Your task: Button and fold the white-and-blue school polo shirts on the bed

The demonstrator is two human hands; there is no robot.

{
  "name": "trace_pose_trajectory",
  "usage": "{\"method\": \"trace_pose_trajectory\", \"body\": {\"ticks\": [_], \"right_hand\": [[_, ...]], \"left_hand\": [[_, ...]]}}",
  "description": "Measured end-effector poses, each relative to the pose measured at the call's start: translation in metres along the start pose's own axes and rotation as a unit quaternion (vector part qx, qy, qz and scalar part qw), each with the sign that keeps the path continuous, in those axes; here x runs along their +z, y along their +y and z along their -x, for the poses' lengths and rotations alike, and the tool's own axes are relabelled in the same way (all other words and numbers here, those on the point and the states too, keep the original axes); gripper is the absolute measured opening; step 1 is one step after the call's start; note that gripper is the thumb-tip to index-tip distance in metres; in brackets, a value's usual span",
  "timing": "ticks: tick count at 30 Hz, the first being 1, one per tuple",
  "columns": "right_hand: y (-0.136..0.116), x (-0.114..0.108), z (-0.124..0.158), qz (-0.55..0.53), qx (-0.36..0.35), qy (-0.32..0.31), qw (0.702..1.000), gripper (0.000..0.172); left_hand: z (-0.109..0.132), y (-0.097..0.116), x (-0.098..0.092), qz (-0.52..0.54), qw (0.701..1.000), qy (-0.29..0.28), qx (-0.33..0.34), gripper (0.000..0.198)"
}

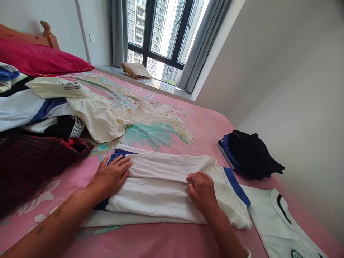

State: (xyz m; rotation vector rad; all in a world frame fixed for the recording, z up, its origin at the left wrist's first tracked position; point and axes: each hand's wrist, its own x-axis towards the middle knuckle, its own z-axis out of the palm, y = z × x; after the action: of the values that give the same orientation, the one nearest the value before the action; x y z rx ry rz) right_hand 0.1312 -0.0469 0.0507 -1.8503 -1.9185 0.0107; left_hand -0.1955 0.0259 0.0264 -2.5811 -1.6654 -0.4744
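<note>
White fabric garment with blue bands (161,200) lies on the pink printed bedsheet (206,123). The left hand (114,175) rests flat upon it; the right hand (202,190) curls on its fold, whether pinching I cannot tell.

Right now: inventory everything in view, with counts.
White garment: 1, blue-banded white, centre foreground
Folded T-shirt: 1, white, lower right
Clothing stack: 1, black and blue, right
Clothes pile: 1, mostly white, left
Plaid garment: 1, dark red, left
Bedsheet: 1, patterned pink, centre
Pillow: 1, crimson, upper left
Headboard: 1, brown, behind pillow
Window: 1, dark-framed, top centre
Curtains: 2, grey, flanking window
Package: 1, tan, windowsill
Tower blocks: several, pale, outside
Walls: at least 2, pale, both sides
Switch: 1, white, left wall
Left hand: 1, flat on white garment
Right hand: 1, curled on white garment
</note>
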Motion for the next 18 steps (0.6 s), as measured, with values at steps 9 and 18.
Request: {"method": "trace_pose_trajectory", "body": {"ticks": [9, 18], "right_hand": [[-0.007, 0.010, -0.072, -0.102, -0.037, -0.023, 0.994, 0.030], [0.135, -0.021, -0.108, 0.051, 0.139, -0.093, 0.985, 0.039]], "left_hand": [[-0.008, 0.027, 0.016, 0.047, 0.994, 0.018, 0.097, 0.041], [-0.023, 0.082, -0.001, 0.084, 0.970, 0.056, 0.220, 0.030]]}}
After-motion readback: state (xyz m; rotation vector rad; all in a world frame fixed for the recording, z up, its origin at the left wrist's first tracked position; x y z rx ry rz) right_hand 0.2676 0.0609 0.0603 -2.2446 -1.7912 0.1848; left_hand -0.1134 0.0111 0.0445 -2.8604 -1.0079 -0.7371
